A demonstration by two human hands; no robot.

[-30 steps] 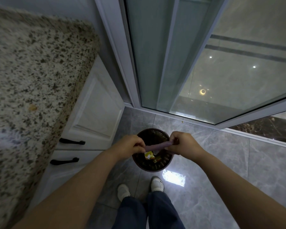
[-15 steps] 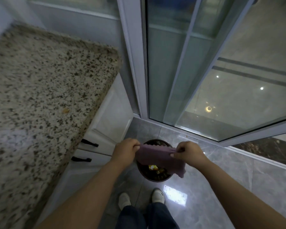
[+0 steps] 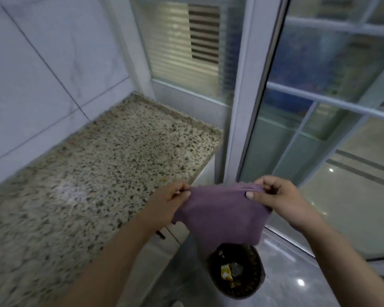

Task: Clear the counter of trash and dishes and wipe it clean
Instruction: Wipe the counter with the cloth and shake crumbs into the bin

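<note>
A purple cloth [image 3: 222, 216] hangs spread between my two hands, above the floor and just right of the counter's front edge. My left hand [image 3: 169, 200] pinches its upper left corner and my right hand [image 3: 275, 196] pinches its upper right edge. The speckled granite counter [image 3: 93, 180] fills the left side; a small orange crumb [image 3: 163, 179] lies near its front edge and a pale smear [image 3: 72, 192] shows further left. Below the cloth stands a dark round trash bin [image 3: 236, 271] on the floor, with yellow wrappers inside.
White wall tiles [image 3: 42, 69] back the counter. A white-framed glass sliding door [image 3: 248, 96] rises directly beyond the counter's right end. White cabinet fronts with a dark handle [image 3: 161, 234] sit under the counter. Glossy grey floor tiles [image 3: 297, 273] surround the bin.
My view has lifted from the bin toward the counter. Both hands have risen with the cloth, which has gone from bunched over the bin to spread out.
</note>
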